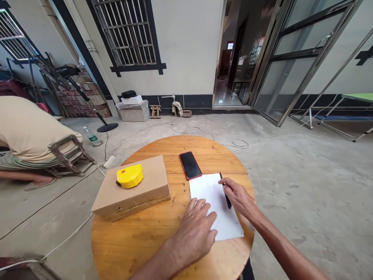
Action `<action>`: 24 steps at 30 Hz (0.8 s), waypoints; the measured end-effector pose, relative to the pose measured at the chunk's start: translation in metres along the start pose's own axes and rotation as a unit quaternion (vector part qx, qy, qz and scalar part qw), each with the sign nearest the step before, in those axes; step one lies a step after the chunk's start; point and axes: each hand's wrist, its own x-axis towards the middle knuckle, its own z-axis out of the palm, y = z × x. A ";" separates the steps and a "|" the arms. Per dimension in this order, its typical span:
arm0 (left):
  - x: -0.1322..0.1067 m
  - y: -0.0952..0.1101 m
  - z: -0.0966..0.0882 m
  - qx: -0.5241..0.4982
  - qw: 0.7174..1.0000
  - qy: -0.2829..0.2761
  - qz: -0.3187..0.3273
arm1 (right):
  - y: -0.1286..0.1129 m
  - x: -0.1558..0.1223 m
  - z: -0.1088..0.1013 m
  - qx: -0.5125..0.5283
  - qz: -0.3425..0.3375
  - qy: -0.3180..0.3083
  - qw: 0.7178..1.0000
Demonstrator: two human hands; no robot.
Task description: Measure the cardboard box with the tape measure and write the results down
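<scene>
A sheet of white paper (214,190) lies on the round wooden table (140,241). My left hand (195,229) rests over its left lower part with fingers spread, holding nothing. At the right side of the sheet, my right hand (237,194) has its fingers closed on a black pen (228,202), which slants along the paper close to its surface. Beyond the sheet's upper left corner is a smartphone (190,165) with a red edge and a dark screen. Left of these, a yellow tape measure (130,176) sits on top of a closed brown cardboard box (154,175).
A person in a pale top (26,124) sits on a low wooden chair (68,153) at the left. Cables (240,144) and a water bottle (92,137) are on the concrete floor. A glass door (291,62) stands ajar beyond the table.
</scene>
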 end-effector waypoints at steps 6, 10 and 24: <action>0.001 -0.024 0.014 0.009 0.999 -0.051 -0.015 | 0.015 -0.019 -0.029 0.374 -0.017 0.015 0.927; 0.014 -0.029 0.018 0.013 0.998 -0.055 -0.018 | 0.014 -0.016 -0.024 0.423 -0.012 0.125 0.897; 0.053 -0.050 0.053 0.010 0.999 0.041 -0.009 | 0.008 0.055 0.016 0.432 -0.012 0.107 0.895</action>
